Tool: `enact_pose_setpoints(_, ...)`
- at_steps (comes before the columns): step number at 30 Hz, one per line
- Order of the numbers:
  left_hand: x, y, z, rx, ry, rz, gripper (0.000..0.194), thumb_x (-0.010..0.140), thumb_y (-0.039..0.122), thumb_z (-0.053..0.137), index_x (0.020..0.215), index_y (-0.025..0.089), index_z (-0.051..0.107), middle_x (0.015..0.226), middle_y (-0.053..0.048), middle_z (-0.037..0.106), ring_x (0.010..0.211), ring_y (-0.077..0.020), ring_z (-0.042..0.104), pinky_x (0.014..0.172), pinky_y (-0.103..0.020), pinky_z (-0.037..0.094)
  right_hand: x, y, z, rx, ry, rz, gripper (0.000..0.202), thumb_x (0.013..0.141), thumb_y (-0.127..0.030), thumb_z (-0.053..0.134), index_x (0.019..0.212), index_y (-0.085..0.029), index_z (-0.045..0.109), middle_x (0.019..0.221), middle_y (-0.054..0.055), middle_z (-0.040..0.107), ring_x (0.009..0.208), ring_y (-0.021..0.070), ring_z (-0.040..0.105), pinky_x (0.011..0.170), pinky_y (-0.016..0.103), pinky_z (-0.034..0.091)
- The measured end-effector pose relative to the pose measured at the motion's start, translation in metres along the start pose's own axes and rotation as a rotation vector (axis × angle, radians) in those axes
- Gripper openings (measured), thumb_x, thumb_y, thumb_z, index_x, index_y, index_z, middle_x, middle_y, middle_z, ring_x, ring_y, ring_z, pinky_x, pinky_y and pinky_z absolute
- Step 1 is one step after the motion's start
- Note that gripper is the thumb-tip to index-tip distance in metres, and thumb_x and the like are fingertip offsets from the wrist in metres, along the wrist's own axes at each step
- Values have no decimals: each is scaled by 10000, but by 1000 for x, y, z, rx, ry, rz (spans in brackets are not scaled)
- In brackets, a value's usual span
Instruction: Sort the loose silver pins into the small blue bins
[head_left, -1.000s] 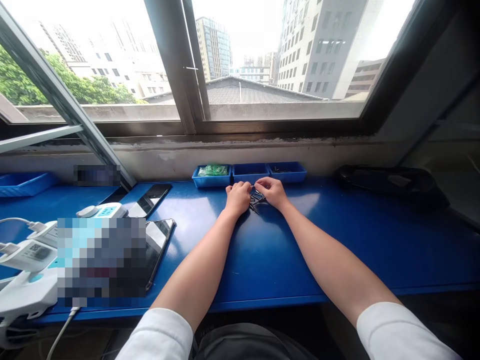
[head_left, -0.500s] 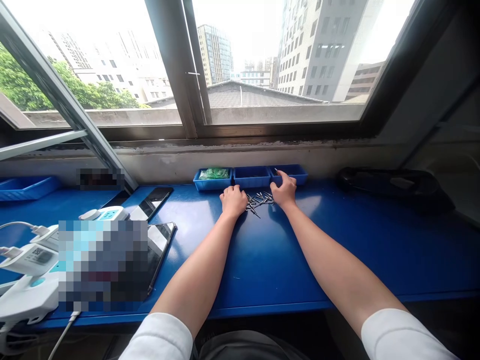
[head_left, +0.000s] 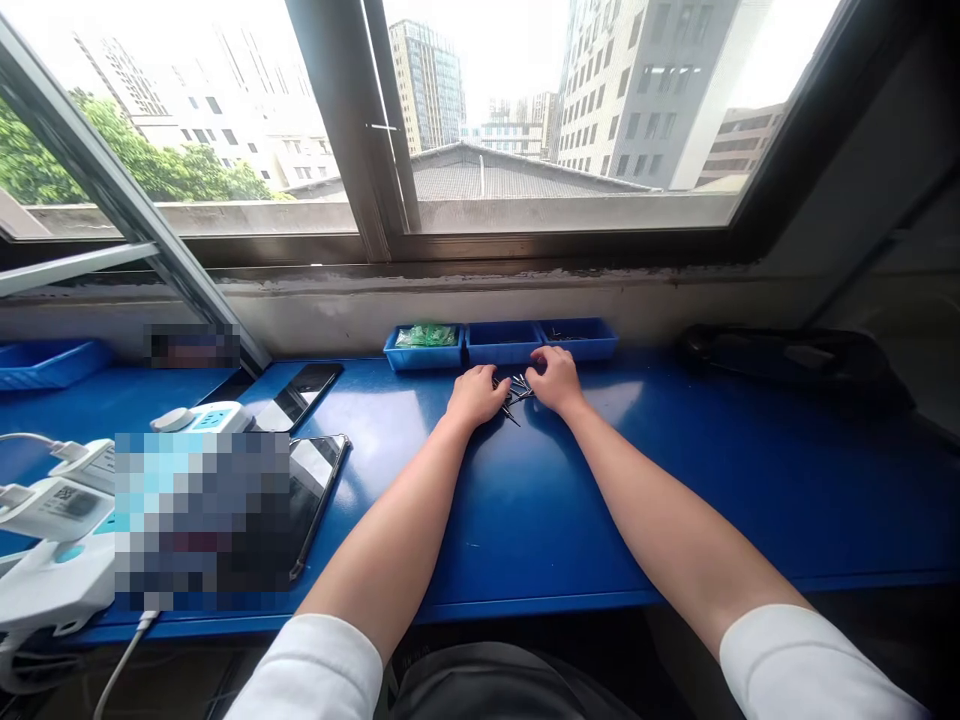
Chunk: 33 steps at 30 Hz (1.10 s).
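A small pile of thin metal pins [head_left: 519, 388], silver and dark, possibly rivets, lies loose on the blue table between my hands. My left hand [head_left: 478, 396] rests over the left side of the pile with its fingers curled around some pins; the fingertips are partly hidden. At the right edge of the pile is my right hand [head_left: 559, 381], thumb and forefinger apart, with no pin visible between them. Just behind, a blue bin [head_left: 592, 350] holds a few small dark pieces. The middle blue bin [head_left: 501, 353] is partly hidden by my hands.
Green-and-clear plastic packets [head_left: 426, 336] fill the left blue bin [head_left: 424, 363]. Two dark phone-like devices [head_left: 304, 395] and a white power strip [head_left: 64, 570] with cables lie to the left. A black case-like object [head_left: 787, 370] sits at the back right.
My right hand has moved out of the right bin, left and down to the pile. My left hand has shifted slightly right over the pins. The view has tilted a little.
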<state>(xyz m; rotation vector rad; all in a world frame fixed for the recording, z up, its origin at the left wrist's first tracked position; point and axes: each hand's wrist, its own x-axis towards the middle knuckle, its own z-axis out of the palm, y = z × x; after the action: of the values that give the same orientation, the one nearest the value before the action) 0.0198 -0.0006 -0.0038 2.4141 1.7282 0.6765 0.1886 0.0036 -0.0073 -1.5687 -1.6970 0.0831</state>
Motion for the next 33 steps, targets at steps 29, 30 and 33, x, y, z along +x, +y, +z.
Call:
enact_pose_setpoints(29, -3, 3, 3, 59, 14, 121, 398, 909, 437, 378, 1166, 195, 561, 1213, -100, 594, 1159, -257, 506, 960, -398, 364, -5, -13, -1, -159, -232, -120, 202, 877, -294, 494, 811, -201, 660, 937, 75, 655, 915, 225, 540, 788, 329, 395)
enact_pose_setpoints(30, -4, 4, 3, 50, 38, 120, 383, 910, 414, 386, 1181, 200, 552, 1228, -96, 588, 1168, -251, 499, 971, -397, 350, -5, -12, 0, -138, -208, -135, 197, 877, -297, 497, 820, -203, 661, 930, 69, 660, 909, 222, 539, 789, 326, 393)
enact_pose_setpoints(33, -5, 7, 0, 28, 108, 121, 316, 917, 329, 398, 1168, 223, 558, 1214, -75, 601, 1145, -226, 511, 973, -385, 321, -5, -11, 1, -36, -153, -193, 200, 886, -316, 498, 837, -211, 662, 863, 44, 675, 852, 202, 541, 773, 305, 391)
